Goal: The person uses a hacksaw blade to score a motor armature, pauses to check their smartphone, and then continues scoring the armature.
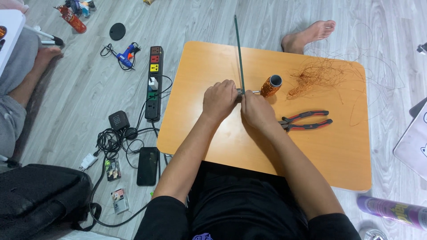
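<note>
My left hand [219, 99] and my right hand [256, 110] meet over the small orange table [338, 151], both closed around the lower end of a thin dark green rod [239, 49] that points away from me. A small grey piece shows between the hands, and I cannot tell what it is. Just right of the hands lies a spool of copper wire [270, 86] on its side. A tangle of loose copper wire [318, 76] lies further right. Red and black pliers [307, 120] rest on the table beside my right wrist.
A power strip [154, 82], tangled cables, a black phone [147, 166] and a blue glue gun [126, 54] lie on the floor to the left. A black bag [40, 195] sits at bottom left. Another person's leg [18, 84] is at far left. A purple can [393, 211] lies at bottom right.
</note>
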